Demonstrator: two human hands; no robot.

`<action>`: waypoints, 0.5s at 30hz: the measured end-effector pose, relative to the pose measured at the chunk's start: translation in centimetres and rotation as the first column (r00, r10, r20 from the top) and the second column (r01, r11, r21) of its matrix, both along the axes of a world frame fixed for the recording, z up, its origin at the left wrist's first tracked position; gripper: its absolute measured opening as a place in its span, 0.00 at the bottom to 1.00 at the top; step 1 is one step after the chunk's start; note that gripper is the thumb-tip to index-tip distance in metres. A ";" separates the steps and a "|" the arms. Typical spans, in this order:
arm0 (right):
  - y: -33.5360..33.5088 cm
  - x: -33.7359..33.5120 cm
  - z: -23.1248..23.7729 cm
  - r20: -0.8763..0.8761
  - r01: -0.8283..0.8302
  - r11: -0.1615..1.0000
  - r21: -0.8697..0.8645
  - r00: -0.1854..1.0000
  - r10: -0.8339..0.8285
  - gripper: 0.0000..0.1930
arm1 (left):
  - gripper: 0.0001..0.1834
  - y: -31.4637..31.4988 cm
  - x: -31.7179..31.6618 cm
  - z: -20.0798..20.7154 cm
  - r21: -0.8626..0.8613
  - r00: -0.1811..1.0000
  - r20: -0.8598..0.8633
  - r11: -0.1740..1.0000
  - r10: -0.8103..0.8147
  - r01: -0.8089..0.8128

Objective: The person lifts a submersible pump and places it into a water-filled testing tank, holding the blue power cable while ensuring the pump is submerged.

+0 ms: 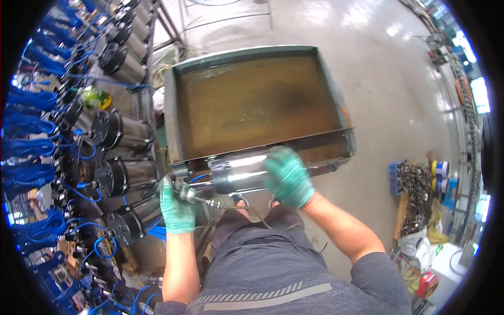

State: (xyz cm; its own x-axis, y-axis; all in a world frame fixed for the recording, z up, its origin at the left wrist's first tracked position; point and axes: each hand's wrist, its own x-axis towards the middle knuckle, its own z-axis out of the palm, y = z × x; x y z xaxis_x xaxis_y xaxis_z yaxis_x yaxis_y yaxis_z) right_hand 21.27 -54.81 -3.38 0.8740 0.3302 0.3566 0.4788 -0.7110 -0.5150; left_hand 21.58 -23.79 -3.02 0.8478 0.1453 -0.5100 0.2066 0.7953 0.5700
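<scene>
A shiny metal cylinder [239, 172] lies crosswise in front of me, along the near edge of a water-filled tank. My left hand [177, 206], in a green knit glove, is closed around a metal hose fitting [187, 193] beside the cylinder's left end. From that fitting a thin hose [253, 208] curves right, in front of my legs. My right hand [289, 177], gloved alike and somewhat blurred, curls over the right part of the cylinder and hides its end. A blue wire [198, 178] shows at the cylinder's left end.
The metal tank [170, 115] holds brownish water, with a bar [283, 140] across its near side. On the left, several steel pump-like cylinders [128, 131] lie beside coiled blue cables [31, 123]. To the right are a pile of small metal parts [415, 197] and a blue crate [394, 172].
</scene>
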 end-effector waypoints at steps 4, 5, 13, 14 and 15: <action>2.6 -5.6 -0.1 -0.551 -0.006 0.909 0.416 0.794 0.257 0.25 | 0.14 -9.6 0.7 3.2 -0.078 0.974 0.096 0.974 -0.203 0.211; 1.3 -6.2 -0.2 -0.636 0.058 0.941 0.333 0.751 0.179 0.24 | 0.17 -12.2 0.5 3.7 -0.008 0.959 0.076 0.962 -0.272 0.273; -21.7 -11.6 -2.4 -0.700 0.655 0.756 -0.023 0.529 -0.480 0.20 | 0.19 -11.4 -2.0 0.1 0.864 0.787 -0.007 0.393 -0.617 0.315; -24.7 -12.2 -4.0 -0.732 0.678 0.723 -0.129 0.427 -0.531 0.22 | 0.18 -10.3 -2.6 -0.6 0.854 0.810 -0.056 0.392 -0.583 0.341; -27.0 -12.6 -5.5 -0.729 0.667 0.725 -0.172 0.409 -0.549 0.23 | 0.17 -8.9 -3.1 -1.9 0.884 0.821 -0.083 0.338 -0.565 0.322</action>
